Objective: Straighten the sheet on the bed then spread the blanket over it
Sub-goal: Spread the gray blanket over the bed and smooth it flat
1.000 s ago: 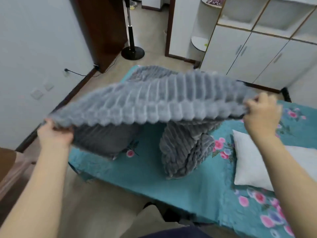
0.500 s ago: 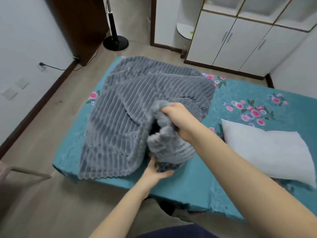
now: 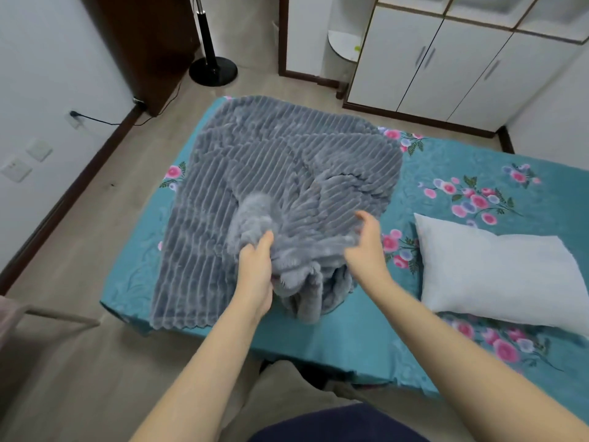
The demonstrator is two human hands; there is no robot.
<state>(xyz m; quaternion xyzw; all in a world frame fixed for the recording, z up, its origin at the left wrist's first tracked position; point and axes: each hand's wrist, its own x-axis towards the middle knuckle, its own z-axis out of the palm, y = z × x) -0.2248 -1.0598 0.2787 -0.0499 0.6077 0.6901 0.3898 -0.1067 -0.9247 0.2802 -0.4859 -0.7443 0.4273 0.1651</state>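
Note:
A grey ribbed plush blanket [image 3: 271,161] lies partly unfolded across the left half of the bed, bunched in a heap near the front edge. The teal flowered sheet [image 3: 446,164] covers the mattress and looks fairly flat. My left hand [image 3: 255,275] grips the bunched part of the blanket from the front. Just right of the heap, my right hand [image 3: 366,247] has its fingers hooked into a fold and its thumb raised. That fold runs between the two hands.
A white pillow [image 3: 497,275] lies on the right side of the bed. Beyond the bed stand white cabinets [image 3: 430,65] and a black floor-stand base [image 3: 213,71]. A plugged cord [image 3: 95,121] runs along the left wall. I stand at the bed's front edge.
The blanket, held up and stretched wide a second ago, has dropped onto the bed. Both hands came together at the bunched part; my right hand moved from the top of the bunch to its right side.

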